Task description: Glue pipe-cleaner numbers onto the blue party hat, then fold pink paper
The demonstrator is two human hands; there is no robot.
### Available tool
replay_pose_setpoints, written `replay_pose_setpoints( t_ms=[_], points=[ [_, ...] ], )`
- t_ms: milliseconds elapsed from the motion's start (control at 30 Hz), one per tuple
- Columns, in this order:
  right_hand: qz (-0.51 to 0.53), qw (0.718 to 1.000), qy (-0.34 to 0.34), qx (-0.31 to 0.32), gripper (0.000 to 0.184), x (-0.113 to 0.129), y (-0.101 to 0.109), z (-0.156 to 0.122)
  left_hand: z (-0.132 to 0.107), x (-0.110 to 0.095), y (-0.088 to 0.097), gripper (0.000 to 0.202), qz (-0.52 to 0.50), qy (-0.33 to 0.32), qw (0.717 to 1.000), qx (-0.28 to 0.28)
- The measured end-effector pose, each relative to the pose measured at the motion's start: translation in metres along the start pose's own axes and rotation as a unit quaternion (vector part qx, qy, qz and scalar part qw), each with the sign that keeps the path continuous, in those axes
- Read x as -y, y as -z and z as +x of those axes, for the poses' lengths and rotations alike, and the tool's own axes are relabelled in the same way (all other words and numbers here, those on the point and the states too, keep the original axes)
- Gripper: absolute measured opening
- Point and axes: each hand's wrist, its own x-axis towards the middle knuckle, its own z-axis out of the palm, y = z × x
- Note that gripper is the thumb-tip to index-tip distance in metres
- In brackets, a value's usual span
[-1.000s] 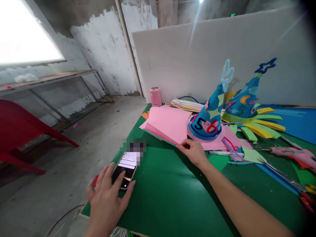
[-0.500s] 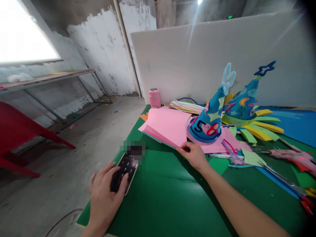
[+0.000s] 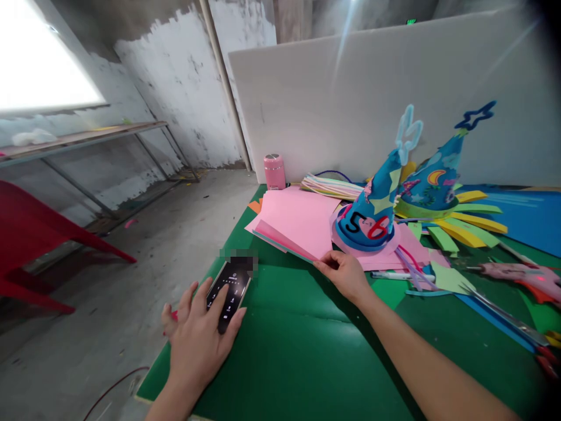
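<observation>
A smartphone (image 3: pixel 236 292) lies near the left edge of the green table, its dark screen lit with a keypad. My left hand (image 3: pixel 204 327) rests over its lower left part, fingers spread, with a fingertip at the screen. Between thumb and fingers, my right hand (image 3: pixel 339 272) pinches the near corner of a folded sheet of pink paper (image 3: pixel 287 241). Under and behind that sheet lie more pink sheets (image 3: pixel 302 207). Just beyond my right hand stands a blue cone party hat (image 3: pixel 372 204) bearing the numbers 5 and 6 and a light blue crown-like topper.
A second blue cone hat (image 3: pixel 432 175) with yellow and green strips stands behind. At right lie scissors (image 3: pixel 508 318), a pink glue gun (image 3: pixel 521 272) and a pen (image 3: pixel 401 276). A pink cup (image 3: pixel 274 172) stands at the back. A red chair (image 3: pixel 39 240) is left.
My left hand has shifted right and its fingers have moved over the phone, whose screen now shows more brightly. My right hand keeps hold of the paper.
</observation>
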Motion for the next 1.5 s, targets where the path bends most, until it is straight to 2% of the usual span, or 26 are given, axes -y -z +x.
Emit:
replay_pose_setpoints(
  t_ms=[100,267,600,833,1000,1367,1500],
  points=[
    [0.002,1.000,0.000,0.000,0.024,0.0012,0.0001,-0.0008,0.0004,-0.0006,-0.0019,0.044,0.024,0.012,0.999,0.040],
    [0.007,1.000,0.002,0.003,0.024,0.0012,-0.0004,-0.0010,0.0024,-0.0023,-0.0004,0.045,0.032,0.025,0.998,0.051],
    [0.007,1.000,0.007,-0.004,0.026,-0.0010,-0.0010,-0.0007,0.0024,-0.0016,-0.0003,0.045,0.013,0.025,0.999,0.022],
    [0.005,1.000,0.009,-0.005,0.025,-0.0011,-0.0007,-0.0005,0.0009,-0.0014,0.0000,0.043,-0.011,-0.016,1.000,-0.012],
    [0.007,1.000,0.007,-0.005,0.025,0.0008,-0.0006,-0.0009,0.0005,-0.0011,-0.0011,0.036,-0.024,-0.040,0.999,-0.014],
    [0.007,1.000,0.011,-0.005,0.022,-0.0004,-0.0006,-0.0010,-0.0002,-0.0026,-0.0007,0.035,-0.025,-0.048,0.998,-0.029],
    [0.008,1.000,0.011,-0.006,0.023,-0.0004,-0.0007,-0.0013,-0.0014,-0.0014,-0.0028,0.035,-0.034,-0.032,0.998,-0.042]
  ],
)
